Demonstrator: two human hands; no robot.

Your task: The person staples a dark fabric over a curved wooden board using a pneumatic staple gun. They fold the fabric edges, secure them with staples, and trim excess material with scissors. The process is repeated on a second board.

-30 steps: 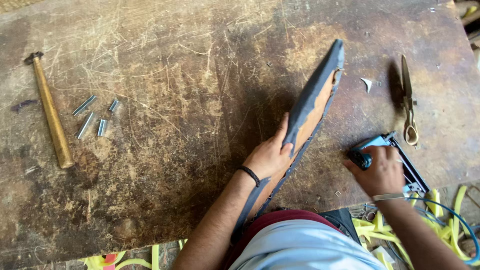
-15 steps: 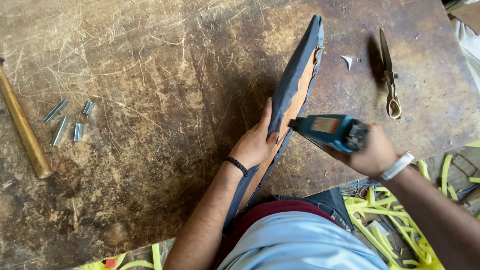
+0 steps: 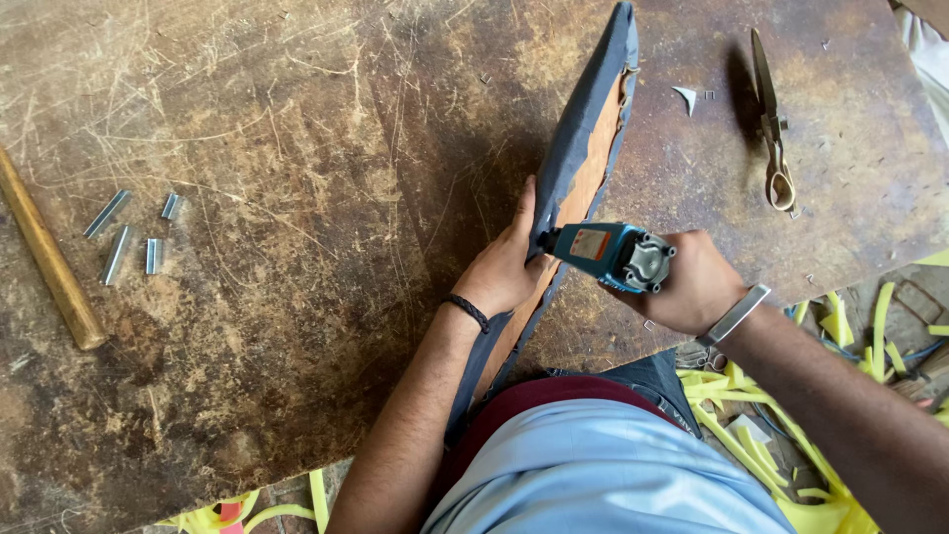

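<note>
A flat wooden panel wrapped in dark blue-grey fabric (image 3: 583, 129) stands on edge on the worn brown workbench (image 3: 297, 148). My left hand (image 3: 509, 262) presses against its fabric side and holds it upright. My right hand (image 3: 692, 282) grips a blue staple gun (image 3: 603, 252), whose nose touches the panel's edge right beside my left hand's fingers. A metal band sits on my right wrist, a dark band on my left.
Brass scissors (image 3: 771, 129) lie at the bench's right. Several strips of staples (image 3: 129, 232) and a wooden hammer handle (image 3: 49, 262) lie at the left. A small fabric scrap (image 3: 686, 95) rests near the panel. Yellow offcuts (image 3: 791, 425) litter the floor.
My right hand lifted the staple gun from the bench's right edge and brought it to the panel's edge. My left hand stayed on the panel.
</note>
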